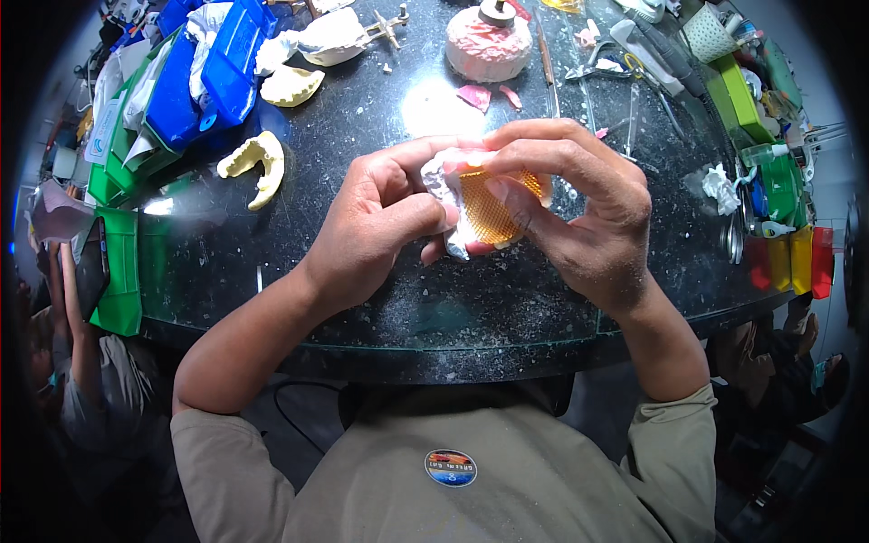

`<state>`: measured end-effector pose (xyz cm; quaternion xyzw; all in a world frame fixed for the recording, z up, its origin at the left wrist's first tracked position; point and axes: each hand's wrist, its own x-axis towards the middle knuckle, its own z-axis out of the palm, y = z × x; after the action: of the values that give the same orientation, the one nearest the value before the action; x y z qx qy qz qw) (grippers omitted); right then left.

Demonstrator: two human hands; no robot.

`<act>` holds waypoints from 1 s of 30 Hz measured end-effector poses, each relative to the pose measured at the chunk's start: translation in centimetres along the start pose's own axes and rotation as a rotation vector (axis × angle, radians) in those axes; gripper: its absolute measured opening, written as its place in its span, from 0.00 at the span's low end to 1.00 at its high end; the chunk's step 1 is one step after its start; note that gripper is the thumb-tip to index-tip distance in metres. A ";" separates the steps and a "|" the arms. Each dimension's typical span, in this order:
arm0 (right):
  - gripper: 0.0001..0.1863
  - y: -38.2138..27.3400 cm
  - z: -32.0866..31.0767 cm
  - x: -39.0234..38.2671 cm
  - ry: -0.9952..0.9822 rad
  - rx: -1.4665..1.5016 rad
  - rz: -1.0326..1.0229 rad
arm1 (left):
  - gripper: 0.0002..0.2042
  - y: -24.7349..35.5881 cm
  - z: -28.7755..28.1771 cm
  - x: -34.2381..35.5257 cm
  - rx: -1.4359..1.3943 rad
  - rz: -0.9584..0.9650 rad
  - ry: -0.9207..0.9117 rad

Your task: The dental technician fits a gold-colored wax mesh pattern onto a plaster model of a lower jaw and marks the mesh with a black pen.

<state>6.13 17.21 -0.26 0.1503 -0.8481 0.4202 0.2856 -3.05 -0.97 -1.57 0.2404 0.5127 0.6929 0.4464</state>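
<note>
Held up over the dark worktop is a whitish plaster dental cast (pixel 441 181), with a gold mesh sheet (pixel 487 210) lying over its face. My left hand (pixel 367 222) grips the cast's left side, thumb in front and fingers behind. On the other side, my right hand (pixel 588 208) pinches the mesh, its thumb pressing the front while the fingers curl over the top edge. A little pink material shows along the cast's upper and lower edges. The cast's back is hidden by my hands.
A horseshoe-shaped yellow cast (pixel 270 172) and another yellow cast (pixel 291 86) lie at left, near a blue bin (pixel 235 63). Farther off stand a white cast (pixel 333 38) and a pink round block (pixel 489 50). Scissors (pixel 625 65) and crumpled white paper (pixel 721 190) lie at right. White dust covers the worktop.
</note>
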 end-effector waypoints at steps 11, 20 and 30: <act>0.12 0.1 0.1 0.0 0.000 0.006 -0.003 | 0.26 -0.2 0.2 -0.1 0.097 0.017 0.035; 0.15 0.3 0.2 -0.3 -0.042 0.081 0.026 | 0.25 0.2 0.9 -0.3 0.164 0.049 0.057; 0.17 0.3 0.2 -0.7 -0.095 0.129 0.265 | 0.18 -0.4 0.8 0.0 0.206 0.151 0.062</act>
<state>6.41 17.24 -0.97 0.0749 -0.8444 0.5001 0.1770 -2.26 -0.52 -1.62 0.3015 0.5751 0.6753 0.3498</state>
